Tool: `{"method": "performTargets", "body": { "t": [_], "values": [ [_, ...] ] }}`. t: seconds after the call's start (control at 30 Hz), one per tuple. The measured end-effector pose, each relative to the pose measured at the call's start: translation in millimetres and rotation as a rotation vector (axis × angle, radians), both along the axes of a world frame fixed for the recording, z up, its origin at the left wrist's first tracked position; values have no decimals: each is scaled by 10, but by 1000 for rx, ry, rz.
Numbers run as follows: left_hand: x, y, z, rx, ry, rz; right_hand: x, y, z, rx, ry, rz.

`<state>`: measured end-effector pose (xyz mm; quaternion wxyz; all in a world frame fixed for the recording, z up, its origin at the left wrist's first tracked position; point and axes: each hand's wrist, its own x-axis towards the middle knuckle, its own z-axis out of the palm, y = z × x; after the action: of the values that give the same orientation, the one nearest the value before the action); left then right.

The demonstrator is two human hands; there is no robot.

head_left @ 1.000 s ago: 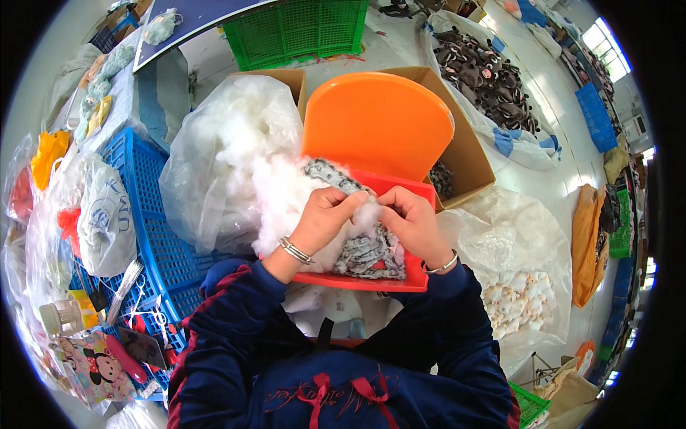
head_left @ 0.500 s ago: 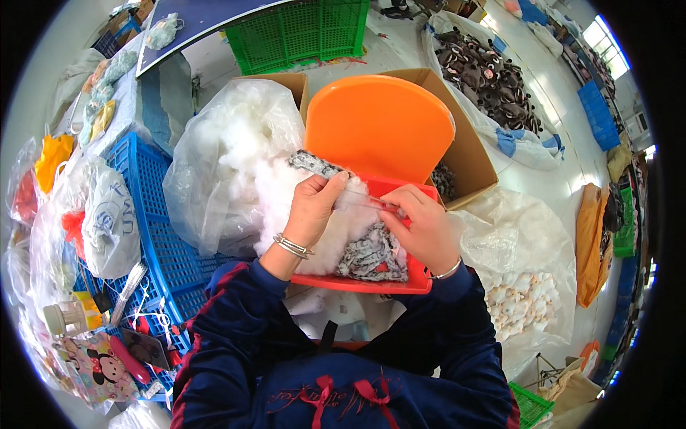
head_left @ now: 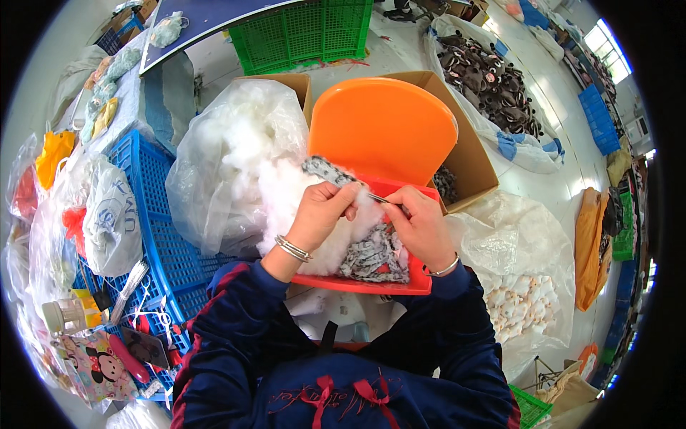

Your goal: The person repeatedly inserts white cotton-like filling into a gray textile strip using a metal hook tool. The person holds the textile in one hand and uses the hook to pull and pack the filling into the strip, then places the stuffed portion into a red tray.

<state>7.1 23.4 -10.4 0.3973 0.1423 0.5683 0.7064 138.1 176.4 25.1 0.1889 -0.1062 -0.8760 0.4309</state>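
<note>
Between thumb and fingers, my left hand (head_left: 319,217) pinches a narrow grey mottled plush piece (head_left: 325,170). My right hand (head_left: 420,225) is closed on a thin metal rod (head_left: 376,197), whose far end meets the plush piece at my left fingertips. Whether the tip is inside the fabric is hidden. Fluffy white stuffing (head_left: 286,207) lies under and beside my left hand. Below my hands, more grey mottled plush pieces (head_left: 368,259) lie in a red tray (head_left: 357,285), with a bit of red among them.
An orange chair back (head_left: 386,129) rises behind the tray, before a cardboard box (head_left: 475,168). A clear bag of stuffing (head_left: 207,171) and a blue crate (head_left: 153,222) stand left. To the right lie a plastic bag of small pale pieces (head_left: 522,304) and a sack of dark plush toys (head_left: 489,82).
The rod has tilted and shows less length between my hands. My left hand has shifted slightly right with the plush piece, and its fingers have curled in more.
</note>
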Motion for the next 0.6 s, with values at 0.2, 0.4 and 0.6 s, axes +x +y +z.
{"method": "performTargets", "body": {
  "t": [0.2, 0.4, 0.6],
  "values": [
    [3, -10, 36, -38, 114, -67, -22, -34, -119, -299, -67, -8],
    [-69, -26, 11, 122, -1, 103, -34, -30, -115, -344, -74, -4],
    [100, 18, 39, 6, 63, -11, -72, -81, -162, -419, -89, 13]
  ]
}}
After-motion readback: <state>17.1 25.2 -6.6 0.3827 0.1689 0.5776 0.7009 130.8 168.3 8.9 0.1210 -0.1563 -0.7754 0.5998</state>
